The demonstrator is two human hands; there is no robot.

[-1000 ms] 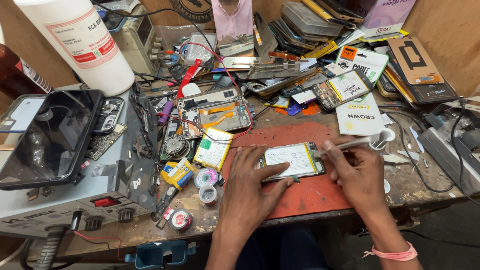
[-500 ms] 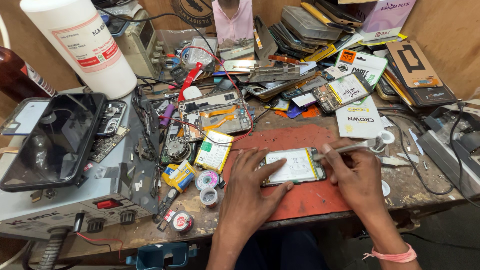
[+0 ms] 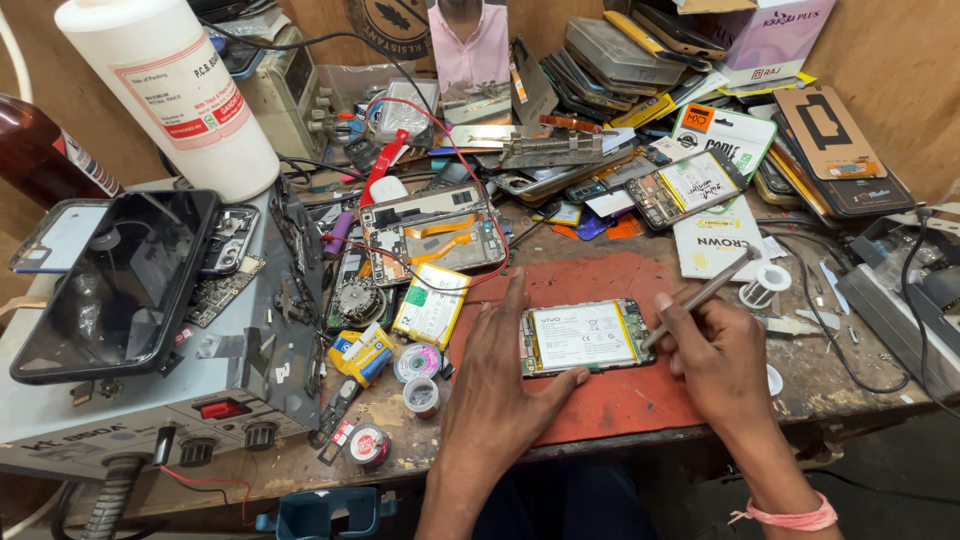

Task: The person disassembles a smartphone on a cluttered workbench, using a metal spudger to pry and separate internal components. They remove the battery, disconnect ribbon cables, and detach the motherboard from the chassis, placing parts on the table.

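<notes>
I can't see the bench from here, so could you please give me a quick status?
Left hand flat, bracing opened phone on red mat. Right hand holds tweezers at phone's edge. Loose battery alongside.

Two hands, one opened phone, one white bottle.

A tall white plastic bottle stands at the back left, with a white label edged in red on its side. Beside it at the left edge, a dark brown bottle carries a white label. A black phone screen, glass up and dark, lies on the grey machine at the left. A white and purple cardboard box sits at the back right. Below it lies a white packet with an orange corner patch, and to its right a brown card package with a black frame shape. A white printed packet lies on the bench near the red mat.
</notes>
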